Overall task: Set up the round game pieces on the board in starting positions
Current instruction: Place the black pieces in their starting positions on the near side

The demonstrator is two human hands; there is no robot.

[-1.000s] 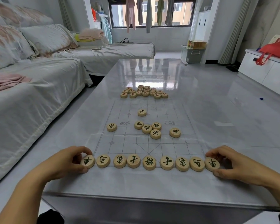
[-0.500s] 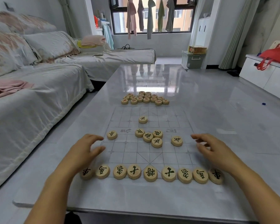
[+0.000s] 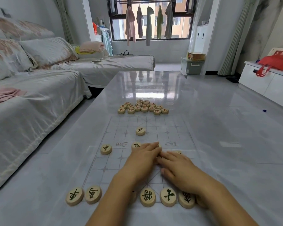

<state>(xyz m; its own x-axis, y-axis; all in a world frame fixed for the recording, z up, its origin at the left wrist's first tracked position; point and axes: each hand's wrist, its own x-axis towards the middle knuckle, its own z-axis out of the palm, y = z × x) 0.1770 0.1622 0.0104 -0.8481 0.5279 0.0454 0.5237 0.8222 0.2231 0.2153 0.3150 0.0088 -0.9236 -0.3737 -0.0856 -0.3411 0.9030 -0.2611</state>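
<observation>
Risks first, near end out. Your forearms cross the near row [image 3: 147, 196]. The left arm hides discs in the middle of it and the right wrist sits on its right end. Drag either arm back low and you'll likely knock that row off its line, so lift before you retract.

Left hand [image 3: 142, 159] and right hand [image 3: 178, 168] meet at mid-board. The fingers lie fairly straight over the loose cluster and aren't curled round anything I can see. The undersides are hidden, so I can't rule out a disc pinched below. Sweeping several at once could push them into each other. One disc [image 3: 136, 145] shows at the left fingertips and is touching or nearly touching them, so it's the likely one to get bumped.

The board [image 3: 111, 162] looks like a thin clear sheet on a glossy table [image 3: 219, 144]. Push sideways and the sheet may creep, taking every placed piece with it.

A disc [image 3: 106, 149] sits apart to the left, and the lone red disc [image 3: 140, 131] is further out. Both are clear of your hands. The red pile [image 3: 144, 107] sits off the far edge of the board and hasn't been set up.

Materials:
- Discs are pale wood, thick flat rounds with smooth faces. The near ones carry dark characters, the far ones red.
- They should slide easily on that surface, so place them, don't flick.
- The board has faint printed grid lines and is hard to read under glare.
- The tabletop is polished grey, stone-look, and strongly reflective at the far end.
</observation>
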